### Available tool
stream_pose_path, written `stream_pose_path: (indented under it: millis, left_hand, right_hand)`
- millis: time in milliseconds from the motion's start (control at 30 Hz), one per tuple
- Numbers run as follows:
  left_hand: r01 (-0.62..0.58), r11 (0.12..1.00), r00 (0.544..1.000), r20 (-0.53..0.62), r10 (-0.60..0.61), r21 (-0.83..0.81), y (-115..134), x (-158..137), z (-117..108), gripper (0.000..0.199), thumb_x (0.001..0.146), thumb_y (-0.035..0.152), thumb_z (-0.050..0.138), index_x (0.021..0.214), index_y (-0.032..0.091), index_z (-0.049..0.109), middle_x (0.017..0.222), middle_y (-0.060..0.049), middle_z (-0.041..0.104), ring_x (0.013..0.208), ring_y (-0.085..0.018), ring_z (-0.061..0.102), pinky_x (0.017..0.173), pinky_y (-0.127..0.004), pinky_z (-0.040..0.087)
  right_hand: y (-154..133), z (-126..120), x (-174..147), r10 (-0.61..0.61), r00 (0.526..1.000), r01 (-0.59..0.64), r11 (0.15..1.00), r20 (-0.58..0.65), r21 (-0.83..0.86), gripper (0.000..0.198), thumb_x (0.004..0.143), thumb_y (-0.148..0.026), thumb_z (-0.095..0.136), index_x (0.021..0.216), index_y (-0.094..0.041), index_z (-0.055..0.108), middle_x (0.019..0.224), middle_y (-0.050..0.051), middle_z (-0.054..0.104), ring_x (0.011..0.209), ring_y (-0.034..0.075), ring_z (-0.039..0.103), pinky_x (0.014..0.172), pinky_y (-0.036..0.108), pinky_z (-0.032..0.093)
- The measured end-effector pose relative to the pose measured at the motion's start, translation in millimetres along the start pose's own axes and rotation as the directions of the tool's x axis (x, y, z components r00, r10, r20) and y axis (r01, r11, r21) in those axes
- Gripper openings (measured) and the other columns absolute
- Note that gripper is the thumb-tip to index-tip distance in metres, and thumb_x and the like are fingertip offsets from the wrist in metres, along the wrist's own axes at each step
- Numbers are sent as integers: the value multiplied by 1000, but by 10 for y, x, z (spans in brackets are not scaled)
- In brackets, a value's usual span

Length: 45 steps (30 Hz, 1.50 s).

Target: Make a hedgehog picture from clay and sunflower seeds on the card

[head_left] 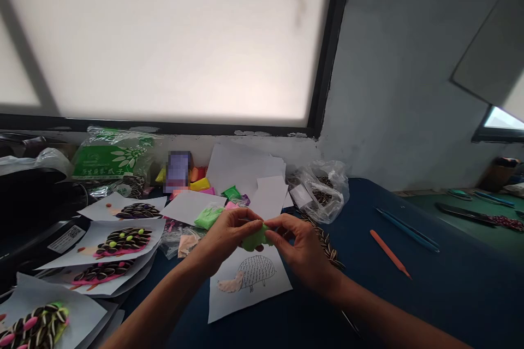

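Observation:
Between both hands is a lump of light green modelling clay [254, 239], held above a paper sheet. My left hand [230, 233] pinches it from the left with thumb and fingers. From the right, my right hand [298, 241] grips its edge, fingertips close to those of the left. Beneath them lies the white sheet [229, 305] with a drawn hedgehog-like outline [257, 271]; pale pink clay [231, 283] covers its snout end. Just behind my left hand rests a packet of green clay [208, 216].
Finished sheets with sunflower-seed animals [123, 242] are stacked at left. A green seed bag [110, 155] and colored clay packets [200, 183] stand behind. Loose sunflower seeds [327, 245] and a clear plastic bag [323, 191] lie right of centre. Farther right are an orange tool [389, 253] and blue tweezers [409, 230].

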<state>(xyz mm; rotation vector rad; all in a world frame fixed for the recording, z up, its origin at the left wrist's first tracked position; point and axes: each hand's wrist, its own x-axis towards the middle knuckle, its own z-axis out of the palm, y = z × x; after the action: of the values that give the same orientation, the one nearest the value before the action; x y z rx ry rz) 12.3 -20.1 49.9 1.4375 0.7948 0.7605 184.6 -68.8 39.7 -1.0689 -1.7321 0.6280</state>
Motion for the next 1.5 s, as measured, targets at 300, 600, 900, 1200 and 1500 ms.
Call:
stream_pose_path:
  millis: [300,600,900,1200,1500]
  left_hand:
    - [30,1000,999,26,-30,5,-8,-3,-9,47,66,55,77,83,14,63,76,-6,71,71,-21,69,62,-30,49]
    - [29,1000,1000,1,-29,11,-35,15,-32,51,66,49,79,100,14,67,83,-7,72,75,-20,66,66,-31,48]
    - [3,1000,1000,-12,-3,-14,-58,37,-4,40,67,50,78,76,12,72,66,-3,67,62,-14,59,61,-26,46]
    - [10,999,1000,-7,-10,-30,-82,40,-32,42,67,51,77,79,11,71,67,-4,66,61,-14,59,58,-26,44]
    - [42,999,999,2,-42,-4,3,5,-1,46,65,49,78,94,15,69,81,-4,70,75,-17,64,68,-29,48]
  right_hand:
    - [0,-31,5,63,998,-66,993,30,100,20,91,-34,59,92,-19,72,86,4,67,77,17,62,67,28,51]
    - [3,-24,7,81,997,-81,997,1,16,16,90,-32,59,83,-19,66,74,0,63,64,13,55,58,24,45]
    - [36,1,-3,-55,998,55,998,-21,-10,20,92,-26,56,102,-22,73,96,6,65,87,18,61,73,30,49]
    - [69,-8,-10,-74,994,80,995,75,-67,26,92,-22,56,114,-24,70,92,5,63,81,17,58,69,29,48]
    - [59,-14,-5,-26,999,24,998,-30,-52,16,88,-19,60,102,-19,67,83,2,63,69,14,56,62,26,47]
